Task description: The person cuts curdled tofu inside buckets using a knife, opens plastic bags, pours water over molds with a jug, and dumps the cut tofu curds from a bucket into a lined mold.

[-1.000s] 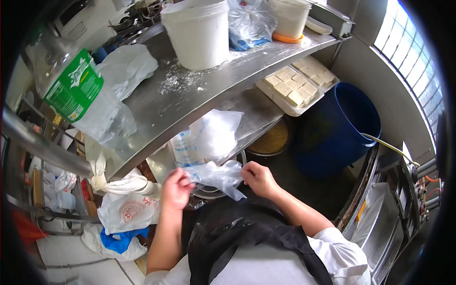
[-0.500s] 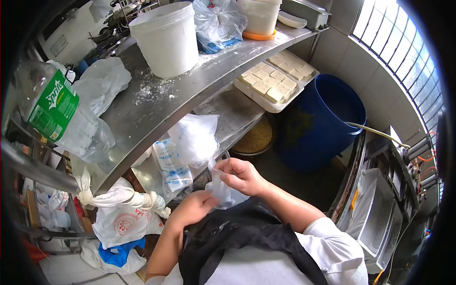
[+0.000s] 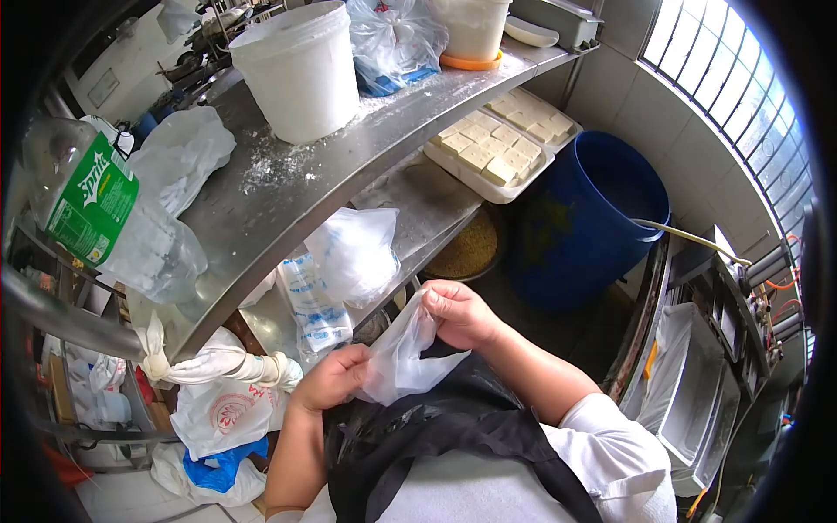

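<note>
Both of my hands hold a small clear plastic bag (image 3: 403, 362) in front of my black apron (image 3: 436, 436). My left hand (image 3: 330, 380) pinches the bag's lower left edge. My right hand (image 3: 459, 314) grips its upper edge, a little higher and to the right. The bag hangs stretched between them, just below the lower steel shelf (image 3: 436, 205). Filled clear bags (image 3: 353, 253) lie on that shelf right above my hands.
An upper steel shelf (image 3: 288, 187) carries a white bucket (image 3: 296, 70), a Sprite bottle (image 3: 96, 209) and bags. White trays of tofu blocks (image 3: 497, 148) lie at the back, next to a blue barrel (image 3: 593, 218). Tied white bags (image 3: 222, 401) hang at left.
The bag was bunched between my hands. It now hangs spread out, my right hand lifted at its top edge and my left hand moved down and left along its side.
</note>
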`<state>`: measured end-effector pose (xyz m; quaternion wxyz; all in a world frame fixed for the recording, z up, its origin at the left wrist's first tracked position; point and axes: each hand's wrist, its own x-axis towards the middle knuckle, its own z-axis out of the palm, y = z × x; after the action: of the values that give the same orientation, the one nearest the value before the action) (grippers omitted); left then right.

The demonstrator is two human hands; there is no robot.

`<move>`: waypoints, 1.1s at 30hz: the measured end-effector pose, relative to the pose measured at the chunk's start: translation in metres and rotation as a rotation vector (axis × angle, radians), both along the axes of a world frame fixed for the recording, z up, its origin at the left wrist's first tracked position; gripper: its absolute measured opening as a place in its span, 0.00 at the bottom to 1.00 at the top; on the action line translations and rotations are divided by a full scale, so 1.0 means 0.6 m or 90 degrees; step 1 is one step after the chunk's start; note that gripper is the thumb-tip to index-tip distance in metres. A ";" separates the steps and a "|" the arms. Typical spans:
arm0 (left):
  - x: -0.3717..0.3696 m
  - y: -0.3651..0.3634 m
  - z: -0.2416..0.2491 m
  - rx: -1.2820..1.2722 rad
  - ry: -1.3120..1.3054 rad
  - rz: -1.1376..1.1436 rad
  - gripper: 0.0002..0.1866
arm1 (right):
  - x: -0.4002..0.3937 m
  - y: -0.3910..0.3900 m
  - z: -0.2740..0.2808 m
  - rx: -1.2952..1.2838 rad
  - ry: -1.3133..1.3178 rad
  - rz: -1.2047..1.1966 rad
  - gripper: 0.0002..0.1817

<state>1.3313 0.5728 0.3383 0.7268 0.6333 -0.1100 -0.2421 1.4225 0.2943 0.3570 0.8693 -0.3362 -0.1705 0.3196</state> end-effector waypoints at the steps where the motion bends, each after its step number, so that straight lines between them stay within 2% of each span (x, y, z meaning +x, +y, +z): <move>1: 0.003 0.009 0.001 -0.001 0.001 0.001 0.12 | -0.012 0.007 0.005 0.000 0.046 0.000 0.16; 2: 0.011 0.024 0.005 -0.127 0.028 0.122 0.10 | -0.024 0.013 0.007 -0.001 0.093 0.002 0.16; 3: 0.020 0.032 0.012 -0.252 0.056 0.245 0.08 | -0.012 0.004 -0.036 0.023 0.053 0.128 0.17; 4: 0.032 0.023 0.053 -0.338 0.017 0.321 0.06 | -0.014 0.006 -0.034 -0.094 -0.001 0.188 0.17; 6: 0.045 0.036 0.060 -0.309 -0.023 0.355 0.07 | -0.016 0.016 -0.023 -0.242 -0.171 0.251 0.17; 8: 0.053 0.020 0.030 -0.307 0.073 0.437 0.07 | -0.002 0.011 -0.031 -0.283 -0.164 0.260 0.15; 9: 0.057 0.038 -0.005 -0.163 0.105 0.385 0.06 | 0.003 0.009 -0.024 -0.257 -0.125 0.176 0.14; 10: 0.054 0.045 -0.021 0.122 -0.050 0.282 0.05 | 0.008 0.007 -0.017 -0.232 -0.085 0.091 0.13; 12: 0.057 0.041 -0.042 0.161 -0.002 0.198 0.06 | 0.035 0.001 0.001 -0.182 -0.024 0.000 0.11; 13: 0.063 0.034 -0.031 0.163 -0.002 0.201 0.06 | 0.049 0.004 0.000 -0.201 -0.045 -0.041 0.11; 15: 0.095 0.025 0.002 0.078 -0.101 0.389 0.07 | 0.070 0.012 0.014 -0.218 -0.053 -0.102 0.11; 17: 0.147 0.025 0.078 0.172 -0.169 0.480 0.08 | 0.102 0.035 0.044 -0.250 -0.073 -0.163 0.11; 19: 0.232 0.018 0.087 0.206 -0.508 0.653 0.12 | 0.148 0.080 0.068 -0.300 -0.076 -0.253 0.09; 21: 0.307 0.069 0.060 0.598 -0.631 0.569 0.19 | 0.199 0.129 0.058 -0.236 -0.014 -0.316 0.09; 22: 0.336 0.081 0.025 0.598 -0.634 0.571 0.19 | 0.216 0.145 0.053 -0.230 0.034 -0.326 0.09; 24: 0.394 0.096 -0.062 0.567 -0.605 0.659 0.19 | 0.274 0.175 -0.046 -0.343 0.020 -0.354 0.10; 25: 0.404 0.099 -0.111 0.526 -0.496 0.649 0.20 | 0.289 0.176 -0.104 -0.352 0.044 -0.307 0.11; 26: 0.398 0.100 -0.151 0.483 -0.387 0.635 0.21 | 0.285 0.178 -0.134 -0.534 -0.006 -0.321 0.07; 27: 0.384 0.099 -0.172 0.488 -0.209 0.566 0.22 | 0.274 0.180 -0.153 -0.548 -0.001 -0.318 0.08; 28: 0.366 0.093 -0.176 0.487 -0.033 0.491 0.23 | 0.265 0.183 -0.157 -0.562 0.005 -0.314 0.09; 32: 0.316 0.079 -0.172 0.469 0.048 0.497 0.22 | 0.247 0.181 -0.149 -0.612 -0.030 -0.284 0.11; 33: 0.317 0.094 -0.187 0.273 0.114 0.499 0.21 | 0.242 0.172 -0.143 -0.519 0.004 -0.283 0.12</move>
<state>1.5216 0.6289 0.2262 0.6227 0.7398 0.2540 -0.0195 1.5677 0.3973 0.2715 0.7140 -0.6780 0.0482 0.1678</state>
